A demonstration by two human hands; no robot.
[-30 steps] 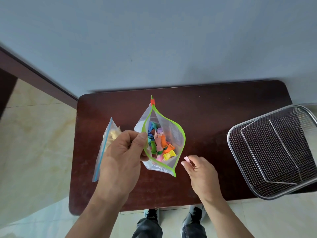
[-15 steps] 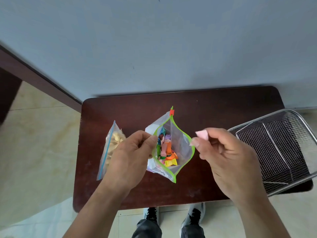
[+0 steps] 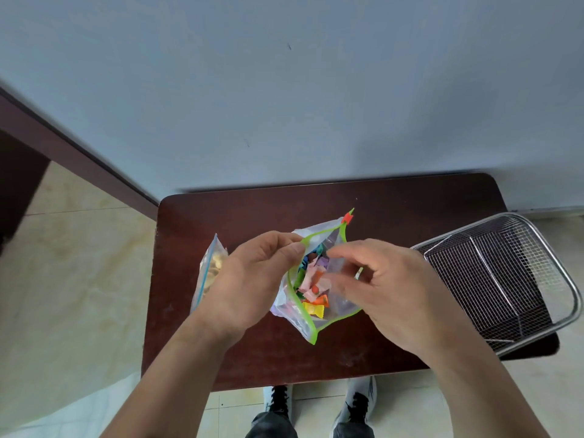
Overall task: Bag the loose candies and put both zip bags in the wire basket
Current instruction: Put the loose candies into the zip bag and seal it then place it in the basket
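A clear zip bag with a green rim [image 3: 313,332] and a red slider [image 3: 347,218] stands with its mouth wide apart on the dark table [image 3: 395,210]. Colourful wrapped candies [image 3: 313,308] fill it. My left hand [image 3: 252,279] pinches the bag's left rim. Over the mouth hovers my right hand [image 3: 388,289], blurred, fingertips apart and reaching into the opening, with a pink candy [image 3: 323,282] just below them. A second zip bag with a blue seal [image 3: 209,271], holding pale yellow candies, lies left of my left hand. The wire basket [image 3: 565,279] sits at the table's right end.
The basket hangs partly over the table's right edge. A blue-grey wall runs right behind the table. Tiled floor and my shoes [image 3: 357,403] show below the front edge. A dark wooden skirting [image 3: 79,156] runs at the left.
My right hand moved left from beside the bag to over its mouth, and the pink candy it pinched now shows inside the bag. My left hand kept hold of the rim.
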